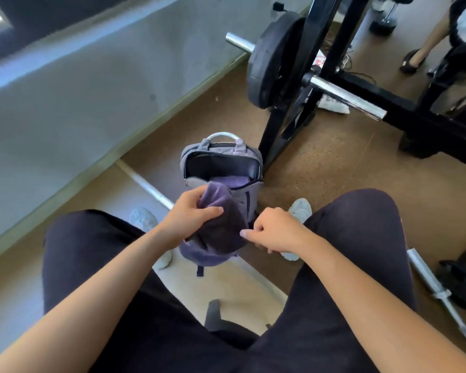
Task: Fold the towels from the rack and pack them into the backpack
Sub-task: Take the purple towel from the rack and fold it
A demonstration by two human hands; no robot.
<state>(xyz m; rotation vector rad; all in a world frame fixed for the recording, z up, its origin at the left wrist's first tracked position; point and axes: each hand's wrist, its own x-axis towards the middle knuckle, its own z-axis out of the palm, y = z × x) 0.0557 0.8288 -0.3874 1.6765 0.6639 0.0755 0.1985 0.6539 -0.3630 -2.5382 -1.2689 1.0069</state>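
**Purple towel held over the open backpack**

The person sits with both knees spread, and the grey backpack stands upright on the brown floor between their feet. Its top is unzipped and gapes wide, showing a dark lining. A folded purple towel already lies inside, against the near edge of the opening.

A second purple towel is bunched up in front of the backpack, covering most of its front face. The left hand grips this towel from the left, fingers curled over the upper fold and the thumb laid across the cloth. The right hand sits just beside the towel's right edge with its fingers curled in and the thumb pointing at the fabric. Whether it pinches the cloth or only touches it cannot be told.

A pale shoe shows left of the backpack and another to its right. A steel bar lies on the floor, running from the grey wall toward the backpack. Just behind the backpack rises a black rack frame carrying a black weight plate on a chrome sleeve.
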